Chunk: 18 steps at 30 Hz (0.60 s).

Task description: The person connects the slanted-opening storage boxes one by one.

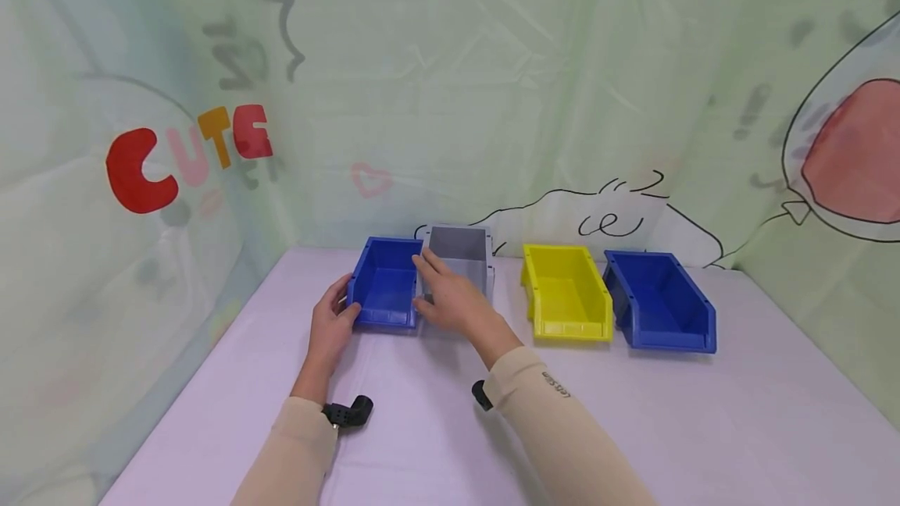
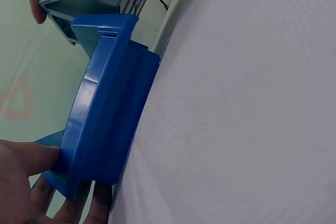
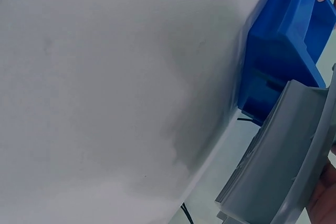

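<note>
Left blue bin (image 1: 387, 287) near the table's (image 1: 401, 443) back-left corner, long axis front to back. Left hand (image 1: 333, 326), nearer it, grips its left side. Grey bin (image 1: 467, 264) just to its right, roughly parallel; right hand (image 1: 453, 299) holds its left rim. Right wrist view shows the grey bin's underside, apparently raised off the table; head view doesn't.

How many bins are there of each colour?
Blue bins: 2
Grey bin: 1
Yellow bin: 1
Total: 4
</note>
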### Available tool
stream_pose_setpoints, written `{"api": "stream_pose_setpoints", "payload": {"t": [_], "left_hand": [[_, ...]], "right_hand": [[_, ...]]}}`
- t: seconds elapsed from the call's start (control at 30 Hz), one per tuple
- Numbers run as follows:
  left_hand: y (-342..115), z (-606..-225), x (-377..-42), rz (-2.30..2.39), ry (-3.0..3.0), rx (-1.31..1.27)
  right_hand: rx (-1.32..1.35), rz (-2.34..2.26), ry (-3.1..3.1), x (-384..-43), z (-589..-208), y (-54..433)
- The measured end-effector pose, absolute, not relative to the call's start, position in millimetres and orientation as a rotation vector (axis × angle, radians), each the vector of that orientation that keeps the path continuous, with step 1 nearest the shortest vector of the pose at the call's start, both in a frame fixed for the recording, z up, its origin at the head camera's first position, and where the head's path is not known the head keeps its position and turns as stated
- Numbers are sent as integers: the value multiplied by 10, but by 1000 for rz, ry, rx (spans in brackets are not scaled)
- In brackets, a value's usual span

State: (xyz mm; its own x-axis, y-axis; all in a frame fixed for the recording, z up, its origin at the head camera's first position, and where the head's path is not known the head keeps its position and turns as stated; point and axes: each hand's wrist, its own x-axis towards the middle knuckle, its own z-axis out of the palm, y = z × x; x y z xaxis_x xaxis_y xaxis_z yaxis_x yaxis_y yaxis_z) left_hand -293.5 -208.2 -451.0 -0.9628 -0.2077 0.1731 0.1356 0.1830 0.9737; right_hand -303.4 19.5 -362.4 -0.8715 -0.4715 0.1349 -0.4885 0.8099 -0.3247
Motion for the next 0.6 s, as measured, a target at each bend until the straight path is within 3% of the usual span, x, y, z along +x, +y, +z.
{"api": "stream_pose_setpoints", "payload": {"t": [0.6], "left_hand": [[-2081,-4500,-2927,-1856,-2206,72]], "right_hand": [[790,581,-2949,-3038,-3701,203]]}}
